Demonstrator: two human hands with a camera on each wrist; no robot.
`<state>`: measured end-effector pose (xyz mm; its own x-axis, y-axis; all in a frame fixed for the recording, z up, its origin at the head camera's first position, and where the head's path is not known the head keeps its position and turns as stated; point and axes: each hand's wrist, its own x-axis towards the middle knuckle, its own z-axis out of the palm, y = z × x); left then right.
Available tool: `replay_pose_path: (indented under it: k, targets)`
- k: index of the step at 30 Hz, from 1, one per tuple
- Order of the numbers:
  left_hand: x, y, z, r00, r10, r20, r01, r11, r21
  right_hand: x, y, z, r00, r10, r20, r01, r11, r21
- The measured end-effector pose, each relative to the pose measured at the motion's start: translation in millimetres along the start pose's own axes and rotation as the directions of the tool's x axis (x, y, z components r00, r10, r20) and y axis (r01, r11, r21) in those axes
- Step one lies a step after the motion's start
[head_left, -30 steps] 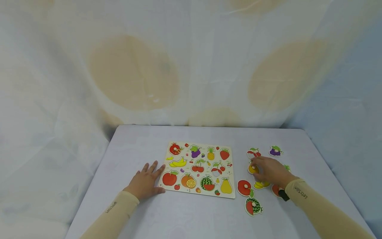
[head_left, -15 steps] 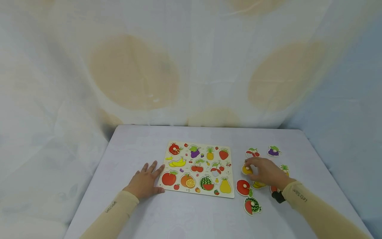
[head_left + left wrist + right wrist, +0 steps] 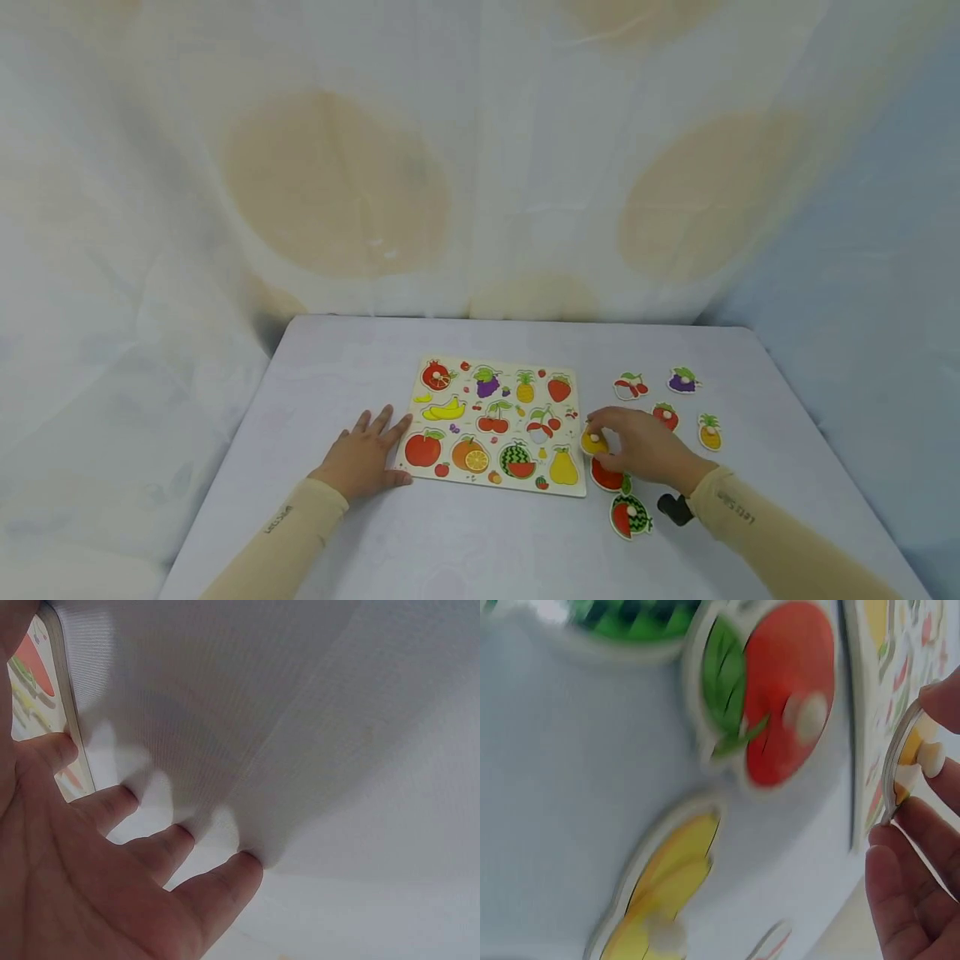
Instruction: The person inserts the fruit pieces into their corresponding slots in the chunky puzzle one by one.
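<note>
My right hand (image 3: 641, 448) pinches an orange puzzle piece (image 3: 594, 442) by its edge and its round knob. In the right wrist view the orange piece (image 3: 909, 766) is tilted on edge, thumb and fingertips around it. It is held at the right edge of the fruit puzzle board (image 3: 480, 479), over the red apple piece (image 3: 606, 478). My left hand (image 3: 363, 454) lies with spread fingers at the board's left edge, its fingertips on the white cloth in the left wrist view.
Loose knobbed pieces lie right of the board: watermelon (image 3: 630, 517), cherry (image 3: 631, 386), grape (image 3: 683, 381), strawberry (image 3: 664, 416) and pineapple (image 3: 709, 432). A banana piece (image 3: 641, 915) shows in the right wrist view. White curtain (image 3: 480, 167) hangs behind the table.
My right hand has lifted the orange piece from among the loose pieces and carried it left to the board's right edge. The strawberry piece is now uncovered. My left hand has stayed put.
</note>
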<state>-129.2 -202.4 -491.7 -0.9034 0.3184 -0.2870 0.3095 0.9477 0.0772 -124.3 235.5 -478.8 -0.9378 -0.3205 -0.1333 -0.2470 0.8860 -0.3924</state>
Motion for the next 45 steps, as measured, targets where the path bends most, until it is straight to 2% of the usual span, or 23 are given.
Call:
replay_pose_path:
  k: [8,15,23,45]
  targets:
    - [1.9,-1.6,2.8,1.0,-0.001,-0.002,0.001,1.0,0.002,-2.7,-26.0,14.6,0.999,-0.041,0.018,0.042,0.999,-0.006]
    - [2.0,-0.8,2.8,1.0,0.005,-0.003,-0.005,1.0,0.01,-6.6,-38.2,27.1,0.995,-0.093,0.031,0.095,0.991,-0.098]
    - [4.7,-3.4,6.6,1.0,0.011,-0.024,-0.01,1.0,0.014,-8.3,-39.3,38.4,0.992,-0.123,-0.018,0.118,0.977,-0.179]
    - [4.8,-5.5,9.8,0.999,0.017,-0.031,-0.017,1.0,0.012,-10.0,-31.7,43.1,0.976,-0.215,-0.029,0.207,0.962,-0.181]
